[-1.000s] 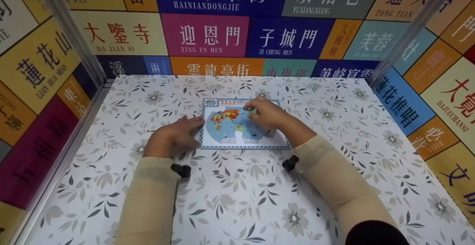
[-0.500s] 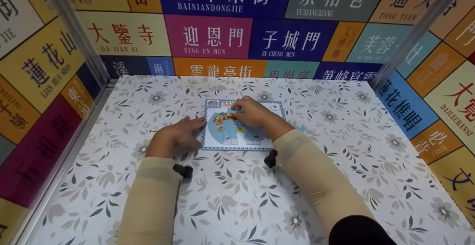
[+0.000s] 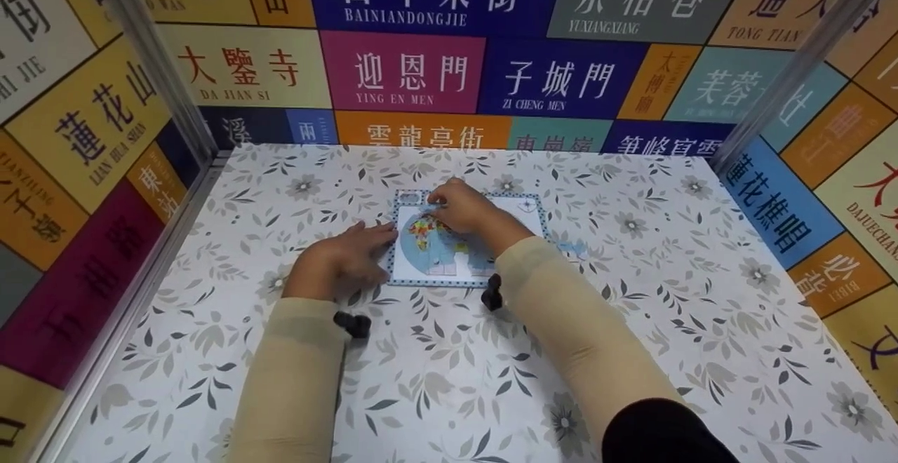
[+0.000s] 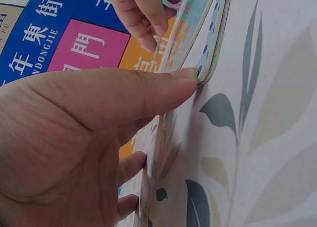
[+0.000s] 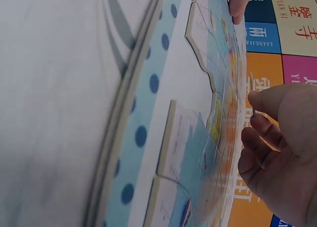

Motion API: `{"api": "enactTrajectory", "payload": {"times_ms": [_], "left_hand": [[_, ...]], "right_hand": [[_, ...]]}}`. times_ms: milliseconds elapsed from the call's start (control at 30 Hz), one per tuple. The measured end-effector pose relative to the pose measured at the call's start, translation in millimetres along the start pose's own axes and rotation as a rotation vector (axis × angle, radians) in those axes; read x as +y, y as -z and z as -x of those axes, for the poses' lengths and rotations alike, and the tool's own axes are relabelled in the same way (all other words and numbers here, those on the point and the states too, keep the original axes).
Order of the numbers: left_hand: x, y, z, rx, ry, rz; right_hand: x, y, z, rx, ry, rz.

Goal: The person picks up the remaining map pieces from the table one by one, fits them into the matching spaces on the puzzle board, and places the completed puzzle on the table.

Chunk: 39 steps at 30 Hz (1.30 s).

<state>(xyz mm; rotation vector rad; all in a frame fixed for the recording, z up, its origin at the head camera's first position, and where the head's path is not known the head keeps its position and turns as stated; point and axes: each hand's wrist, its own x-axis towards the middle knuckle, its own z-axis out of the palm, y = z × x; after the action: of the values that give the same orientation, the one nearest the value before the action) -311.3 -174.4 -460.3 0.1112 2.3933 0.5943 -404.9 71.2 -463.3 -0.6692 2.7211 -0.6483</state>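
Observation:
A world map jigsaw puzzle (image 3: pixel 449 283) with a blue dotted border lies flat on the table. Most of its map is filled, and a white gap shows near the bottom middle. My right hand (image 3: pixel 466 210) is over the upper left of the map, pinching a thin puzzle piece (image 5: pixel 253 108) between thumb and index finger; the piece stands edge-on above the board in the right wrist view. At the board's left edge rests my left hand (image 3: pixel 347 256), fingers spread, with its thumb (image 4: pixel 168 85) touching the near corner.
A loose light blue puzzle piece (image 3: pixel 574 249) lies on the table just right of the board, partly behind the right forearm. The white floral tablecloth (image 3: pixel 421 372) spreads around. Colourful printed panels (image 3: pixel 414 70) wall in the back and both sides.
My right hand has moved left across the map, from its upper right part to its upper left, with the piece in its fingers. The left hand has stayed at the board's left edge.

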Motion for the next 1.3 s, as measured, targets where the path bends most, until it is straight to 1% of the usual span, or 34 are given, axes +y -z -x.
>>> {"api": "enactTrajectory", "payload": {"times_ms": [100,267,400,500,633,733,933,1067,1233,1300], "left_hand": [[1.8,-0.3,0.2,0.005,0.009,0.008],[2.2,-1.0,1.5,0.008,0.001,0.005],[1.0,-1.9,1.8,0.008,-0.012,0.005],[-0.9,-2.7,1.5,0.014,-0.04,-0.006],[-2.1,-2.8,1.1,0.014,-0.054,-0.007],[-1.4,-2.0,1.1,0.01,-0.038,0.006],[-0.3,-1.1,-0.2,0.002,0.001,0.023],[-1.2,-1.2,-2.0,-0.001,0.001,0.011],[-1.9,-0.3,-2.5,-0.007,0.002,0.01],[-2.6,0.1,-2.7,-0.009,-0.01,0.005]], "right_hand": [[0,-1,-3.3,-0.001,-0.023,-0.027],[2,-5,-8.2,0.0,-0.058,-0.06],[5,-11,-10.9,0.002,-0.066,-0.064],[6,-15,-13.0,0.011,-0.058,-0.051],[4,-17,-14.4,0.016,-0.067,-0.056],[2,-15,-14.0,0.004,-0.101,-0.099],[-1,-13,-11.8,-0.015,-0.137,-0.146],[0,-14,-11.5,-0.023,-0.142,-0.156],[2,-13,-12.8,-0.03,-0.126,-0.134],[2,-14,-12.5,-0.031,-0.124,-0.128]]}}
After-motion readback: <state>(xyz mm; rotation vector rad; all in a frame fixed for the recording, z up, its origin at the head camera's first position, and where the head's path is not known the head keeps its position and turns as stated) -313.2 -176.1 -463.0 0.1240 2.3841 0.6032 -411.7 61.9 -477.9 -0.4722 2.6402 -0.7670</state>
